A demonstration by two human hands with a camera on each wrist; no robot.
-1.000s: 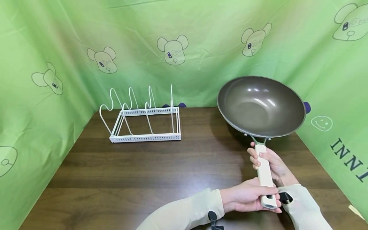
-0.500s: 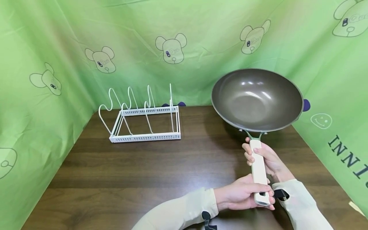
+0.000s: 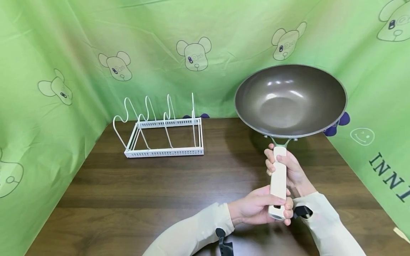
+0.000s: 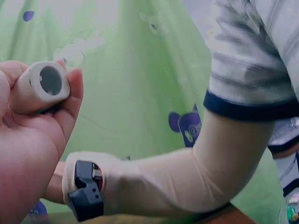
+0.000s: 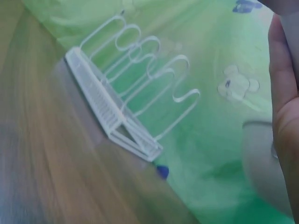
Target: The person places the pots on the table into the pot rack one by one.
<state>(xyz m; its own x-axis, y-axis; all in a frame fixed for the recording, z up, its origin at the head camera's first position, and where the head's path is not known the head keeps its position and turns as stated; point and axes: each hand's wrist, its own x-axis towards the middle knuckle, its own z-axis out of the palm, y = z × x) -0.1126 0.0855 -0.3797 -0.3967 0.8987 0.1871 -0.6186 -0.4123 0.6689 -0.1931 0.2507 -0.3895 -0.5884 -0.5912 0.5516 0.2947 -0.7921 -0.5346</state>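
A deep grey-brown wok [image 3: 288, 103] with a cream handle [image 3: 278, 177] is held above the table at the right in the head view, its inside tilted toward me. My right hand [image 3: 293, 172] grips the handle near the pan, thumb across the top. At the handle's end, my left hand [image 3: 259, 206] has its fingers curled round from below and its thumb on top. The left wrist view shows the hollow handle end [image 4: 50, 80] within the left hand [image 4: 37, 126]. In the right wrist view only part of the right hand [image 5: 285, 93] and the wok's outer side [image 5: 261, 163] show.
A white wire pan rack [image 3: 164, 153] with several upright loops stands at the back left of the brown wooden table [image 3: 153, 185]. A green printed curtain [image 3: 224, 53] encloses the back and both sides. A pale strip [image 3: 401, 234] lies at the right edge.
Both hands have raised the wok and brought it slightly left, its far rim going higher. Their grip on the handle looks the same. The rack stays in place.
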